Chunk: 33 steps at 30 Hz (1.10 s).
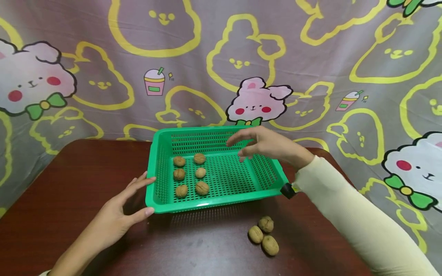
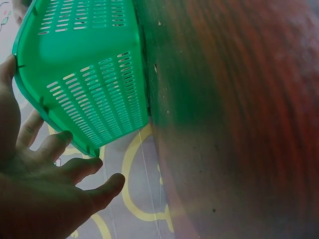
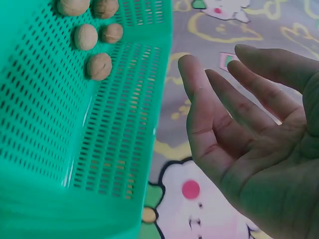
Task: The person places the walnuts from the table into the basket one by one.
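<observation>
A green plastic basket point(image 1: 221, 201) with slotted walls stands on the table. Several walnuts point(image 1: 202, 188) lie in two rows in its left half. My left hand point(image 1: 115, 218) rests at the basket's left rim, thumb at the near corner and fingertips on the side edge; the left wrist view shows its spread fingers along the rim point(image 2: 50, 119). Over the basket's right part hangs my right hand point(image 1: 267, 145), fingers loosely bent, with nothing in it. The right wrist view shows that palm bare beside the basket wall.
Three more walnuts point(image 1: 256, 234) sit together on the dark wooden table point(image 1: 193, 245), in front of the basket's right side. Behind the table hangs a curtain point(image 1: 193, 73) with cartoon prints. A small black device point(image 1: 287, 190) is at my right wrist.
</observation>
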### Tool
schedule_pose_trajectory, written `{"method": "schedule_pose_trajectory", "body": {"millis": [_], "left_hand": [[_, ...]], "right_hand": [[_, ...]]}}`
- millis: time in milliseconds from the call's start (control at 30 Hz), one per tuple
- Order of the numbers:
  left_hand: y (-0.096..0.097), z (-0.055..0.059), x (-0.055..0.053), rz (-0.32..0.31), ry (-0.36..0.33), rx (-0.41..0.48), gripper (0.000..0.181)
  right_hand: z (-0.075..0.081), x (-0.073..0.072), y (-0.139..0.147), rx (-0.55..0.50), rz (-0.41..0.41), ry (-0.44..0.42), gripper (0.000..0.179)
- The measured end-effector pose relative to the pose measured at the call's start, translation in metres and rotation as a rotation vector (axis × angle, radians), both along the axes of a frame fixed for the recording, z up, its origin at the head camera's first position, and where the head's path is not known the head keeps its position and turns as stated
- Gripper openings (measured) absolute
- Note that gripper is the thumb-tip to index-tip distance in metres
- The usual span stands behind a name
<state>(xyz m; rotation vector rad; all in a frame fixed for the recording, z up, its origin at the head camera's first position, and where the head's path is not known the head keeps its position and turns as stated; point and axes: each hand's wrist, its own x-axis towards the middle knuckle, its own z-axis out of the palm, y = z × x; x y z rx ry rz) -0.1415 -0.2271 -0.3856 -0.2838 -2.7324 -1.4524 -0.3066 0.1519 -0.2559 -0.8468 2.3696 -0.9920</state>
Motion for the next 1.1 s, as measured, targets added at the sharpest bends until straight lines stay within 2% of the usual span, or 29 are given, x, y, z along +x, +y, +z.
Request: {"method": "schedule_pose_trajectory", "body": {"millis": [133,267,433,600,733,833,1100], "left_hand": [[0.000,-0.001,0.000,-0.001,0.010,0.006,0.071],[-0.001,-0.001,0.000,-0.006,0.021,0.015,0.071],[0.000,-0.001,0.000,-0.008,0.026,0.010,0.072],[0.001,-0.002,0.000,-0.012,0.032,0.010,0.071],[0.001,-0.002,0.000,-0.010,0.028,0.013,0.071],[0.001,-0.002,0.001,-0.006,0.023,0.011,0.071],[0.002,0.000,0.000,-0.006,0.008,0.008,0.071]], "right_hand": [[0.000,0.025,0.031,-0.025,-0.025,-0.007,0.037],[-0.007,0.050,0.054,-0.066,-0.047,-0.040,0.037],[-0.028,0.077,0.077,-0.175,-0.007,-0.084,0.036],[-0.053,0.097,0.097,-0.324,0.047,-0.125,0.034],[-0.070,0.108,0.107,-0.406,0.087,-0.196,0.036],[-0.084,0.112,0.113,-0.407,0.086,-0.245,0.037],[-0.123,0.108,0.122,-0.410,0.096,-0.261,0.035]]}}
